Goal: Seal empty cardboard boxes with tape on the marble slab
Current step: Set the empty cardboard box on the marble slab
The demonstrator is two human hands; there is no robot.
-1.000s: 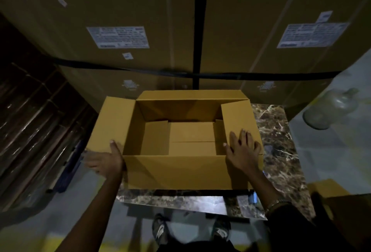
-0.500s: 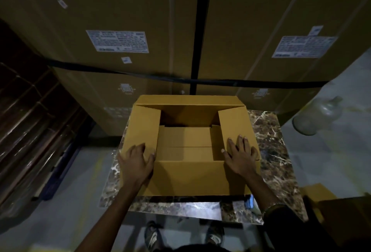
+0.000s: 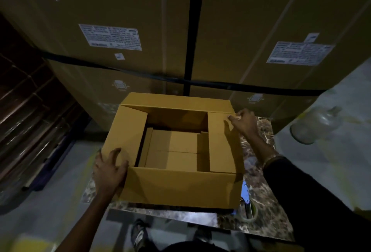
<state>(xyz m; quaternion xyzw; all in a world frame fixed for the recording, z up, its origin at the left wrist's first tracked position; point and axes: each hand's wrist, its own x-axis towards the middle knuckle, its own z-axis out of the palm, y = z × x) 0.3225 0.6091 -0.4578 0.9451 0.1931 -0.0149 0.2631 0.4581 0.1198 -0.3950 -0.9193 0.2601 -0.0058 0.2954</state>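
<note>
Since the frame 0.5 s ago, the right hand [image 3: 244, 122] has been moved from the near part of the right side flap [image 3: 221, 143] to the box's far right corner, where the far flap [image 3: 176, 101] is met; its fingers are curled at that corner, though whether cardboard is actually pinched cannot be told. The left hand [image 3: 109, 171] has been shifted off the top of the left side flap [image 3: 125, 135] to the near left corner, where it is spread open, fingertips touching the flap's edge and palm against the corner, nothing gripped. Both side flaps are now folded further inward, lying almost flat over the opening.

The cardboard box [image 3: 180, 188] is seen resting on the marble slab [image 3: 265, 213], with its near wall close to the slab's front edge. The far flap is tilted up and the top is not closed. Inside, only the 4 folded bottom flaps are visible (a seam runs across the middle of them); nothing else is held by the box.

A blue tape dispenser [image 3: 246, 193] is partly seen on the slab, just beside the box's near right corner. Large strapped cartons [image 3: 140, 10] are stacked behind, and a clear glass jug [image 3: 315, 125] lies on the floor to the right.
</note>
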